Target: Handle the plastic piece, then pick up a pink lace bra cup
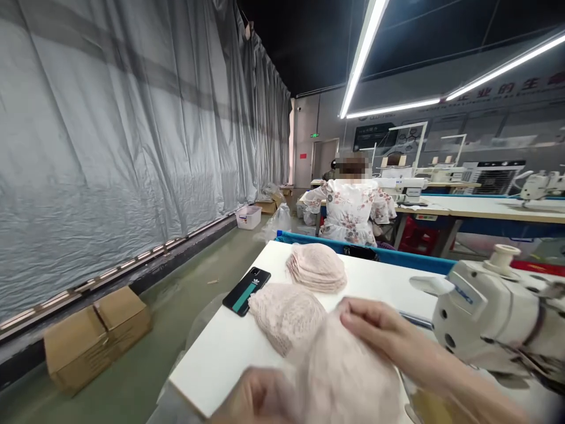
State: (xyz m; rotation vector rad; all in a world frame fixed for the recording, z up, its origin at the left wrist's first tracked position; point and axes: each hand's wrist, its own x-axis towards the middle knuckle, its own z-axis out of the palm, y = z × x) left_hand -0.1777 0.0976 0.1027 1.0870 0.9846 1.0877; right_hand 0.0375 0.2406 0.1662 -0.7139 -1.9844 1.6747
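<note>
Near the bottom edge both my hands are on a pale pink padded cup piece (348, 377) lying on the white worktable (220, 353). My right hand (379, 330) pinches its top edge with fingers curled. My left hand (260, 397) is blurred by motion at the cup's lower left, apparently gripping its edge. A pink lace cup (286, 315) lies just behind, and a stack of several pink cups (316, 268) sits farther back.
A black phone (246, 290) lies at the table's left edge. A white sewing machine (498, 312) stands at right. A person in a floral top (353, 209) sits ahead, facing away. Cardboard boxes (95, 338) rest on the floor by a grey curtain.
</note>
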